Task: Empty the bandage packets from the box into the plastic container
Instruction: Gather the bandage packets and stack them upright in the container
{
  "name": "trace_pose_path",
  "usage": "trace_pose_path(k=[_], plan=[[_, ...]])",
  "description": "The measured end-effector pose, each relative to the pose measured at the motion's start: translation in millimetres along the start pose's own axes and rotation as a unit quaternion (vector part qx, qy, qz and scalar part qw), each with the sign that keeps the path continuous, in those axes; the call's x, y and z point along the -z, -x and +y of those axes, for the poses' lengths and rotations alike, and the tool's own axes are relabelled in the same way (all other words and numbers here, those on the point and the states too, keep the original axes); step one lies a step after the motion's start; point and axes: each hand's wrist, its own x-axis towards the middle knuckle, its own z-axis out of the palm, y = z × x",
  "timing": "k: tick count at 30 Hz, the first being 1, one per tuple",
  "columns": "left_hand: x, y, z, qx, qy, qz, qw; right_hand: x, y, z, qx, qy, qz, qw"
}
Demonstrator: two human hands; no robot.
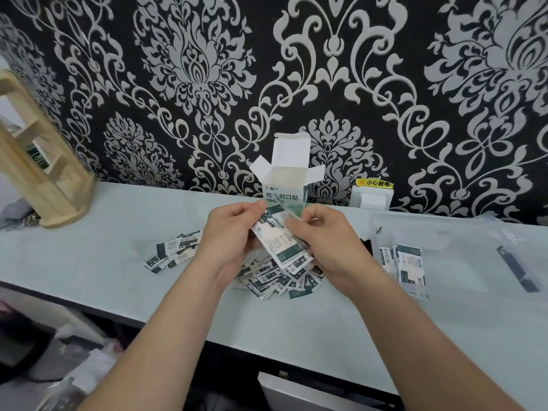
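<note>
At frame centre, the left hand (228, 232) and right hand (323, 241) both pinch a flat stack (281, 246) of thin white-and-green paper packets, its long axis slanting from upper left to lower right. Just behind stands the upright cardboard box (284, 180), open flaps pointing up, and below the hands a loose pile (278, 281) lies on the smooth pale table (89, 247). At right, the clear plastic container (462, 262) holds a few packets on end.

Box (284, 185): back of table (103, 232), behind packet pile (275, 280)
Plastic container (444, 232): right of pile, packets (410, 264) inside
Wooden rack (35, 161): far left on table
</note>
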Motion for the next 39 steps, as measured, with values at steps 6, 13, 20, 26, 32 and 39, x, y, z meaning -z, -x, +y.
trace_pose_path(k=[6, 13, 20, 26, 32, 39], plan=[[-14, 6, 0, 0.07, 0.136, -0.029, 0.988, -3, -2, 3, -0.005, -0.145, 0.091, 0.985], [-32, 8, -16, 0.069, 0.212, 0.042, 0.974, -12, -4, 10, 0.005, -0.167, 0.154, 0.974], [-33, -17, -29, -0.03, 0.156, 0.188, 0.969, -12, -1, 8, -0.07, -0.257, 0.071, 0.961], [-43, -13, -35, -0.24, -0.074, 0.208, 0.945, -14, -1, 10, -0.097, -0.305, 0.052, 0.946], [-44, -14, -34, -0.289, -0.118, 0.189, 0.931, -11, -2, 12, -0.091, -0.296, 0.06, 0.949], [-48, -6, -9, -0.049, 0.185, 0.081, 0.978, -13, -1, 15, -0.07, -0.263, 0.114, 0.956]])
